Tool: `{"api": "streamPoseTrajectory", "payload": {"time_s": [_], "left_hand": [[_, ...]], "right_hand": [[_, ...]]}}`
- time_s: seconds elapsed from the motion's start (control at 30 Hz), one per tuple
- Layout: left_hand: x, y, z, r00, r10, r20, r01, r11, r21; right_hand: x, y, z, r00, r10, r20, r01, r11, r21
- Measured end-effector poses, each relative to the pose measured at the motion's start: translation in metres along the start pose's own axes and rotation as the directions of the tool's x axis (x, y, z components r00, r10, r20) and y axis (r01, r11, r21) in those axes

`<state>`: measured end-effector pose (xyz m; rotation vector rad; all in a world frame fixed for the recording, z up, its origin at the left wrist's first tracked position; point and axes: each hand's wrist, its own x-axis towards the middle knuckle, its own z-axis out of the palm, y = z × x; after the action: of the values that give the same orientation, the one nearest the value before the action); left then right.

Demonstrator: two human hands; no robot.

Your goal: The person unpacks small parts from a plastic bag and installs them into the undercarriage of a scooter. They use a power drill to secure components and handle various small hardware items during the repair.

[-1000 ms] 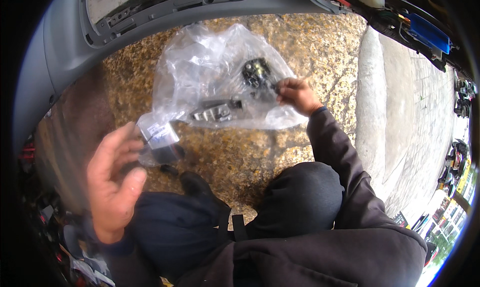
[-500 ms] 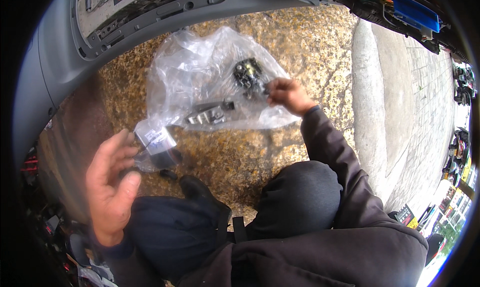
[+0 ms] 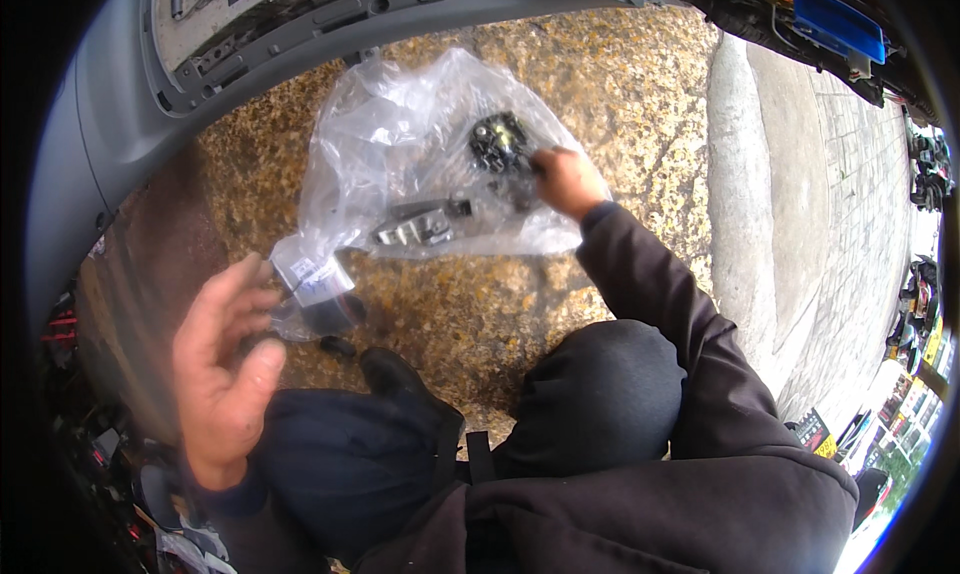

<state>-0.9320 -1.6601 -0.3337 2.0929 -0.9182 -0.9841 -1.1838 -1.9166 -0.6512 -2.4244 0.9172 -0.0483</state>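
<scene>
A crumpled clear plastic bag [image 3: 375, 134] lies on the speckled ground, with a dark metal part [image 3: 497, 142] and a long dark part with silver pieces [image 3: 420, 229] on or in it. My right hand [image 3: 568, 184] is closed at the lower right of the upper part; what its fingertips grip is blurred. My left hand [image 3: 225, 374] is raised at the lower left with fingers apart and curved, holding nothing, near a small labelled bag [image 3: 315, 279] with dark contents. A small black object [image 3: 337, 347] lies below that bag.
Grey vehicle bodywork [image 3: 120, 114] arches across the upper left, with wiring and a blue part [image 3: 835, 19] at upper right. My knee [image 3: 600, 394] and dark boot [image 3: 400, 384] are below the bag. A concrete strip [image 3: 745, 224] and paving [image 3: 850, 244] run along the right, with parked vehicles beyond.
Over the last second my right hand has moved a little left, and over the last half second slightly up, staying closed by the dark part. My left hand has barely moved.
</scene>
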Motion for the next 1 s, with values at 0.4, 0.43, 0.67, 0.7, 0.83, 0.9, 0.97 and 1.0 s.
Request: {"api": "streamPoseTrajectory", "payload": {"time_s": [0.4, 0.43, 0.67, 0.7, 0.83, 0.9, 0.97, 1.0], "left_hand": [[0.004, 0.001, 0.001, 1.000, -0.003, 0.002, 0.003, 1.000, 0.001], [0.004, 0.001, 0.003, 1.000, -0.012, -0.012, 0.012, 1.000, -0.011], [0.004, 0.001, 0.003, 0.999, -0.022, -0.034, 0.022, 1.000, -0.016], [0.004, 0.000, 0.003, 0.999, -0.031, -0.029, 0.030, 0.999, -0.034], [0.004, -0.003, 0.000, 1.000, -0.012, -0.004, 0.012, 1.000, -0.009], [0.004, -0.005, -0.001, 1.000, -0.004, 0.013, 0.003, 1.000, 0.009], [0.004, -0.005, -0.002, 1.000, -0.003, 0.008, 0.002, 1.000, 0.023], [0.005, -0.006, -0.002, 1.000, -0.007, 0.014, 0.007, 1.000, 0.008]], "right_hand": [[-0.023, 0.000, -0.006, 0.886, 0.255, 0.387, -0.440, 0.727, 0.528], [-0.024, -0.002, -0.002, 0.916, 0.228, 0.331, -0.364, 0.820, 0.441], [-0.021, -0.022, 0.014, 0.949, 0.037, 0.312, -0.077, 0.990, 0.117], [-0.020, -0.022, 0.013, 0.951, -0.019, 0.310, -0.014, 0.995, 0.102], [-0.003, -0.021, 0.009, 0.984, -0.002, 0.181, -0.028, 0.987, 0.160], [0.007, -0.019, 0.004, 0.999, 0.030, 0.028, -0.034, 0.987, 0.156], [0.021, -0.020, 0.001, 0.999, -0.039, -0.016, 0.040, 0.996, 0.082], [0.027, -0.022, 0.000, 0.998, -0.054, -0.011, 0.054, 0.996, 0.065]]}}
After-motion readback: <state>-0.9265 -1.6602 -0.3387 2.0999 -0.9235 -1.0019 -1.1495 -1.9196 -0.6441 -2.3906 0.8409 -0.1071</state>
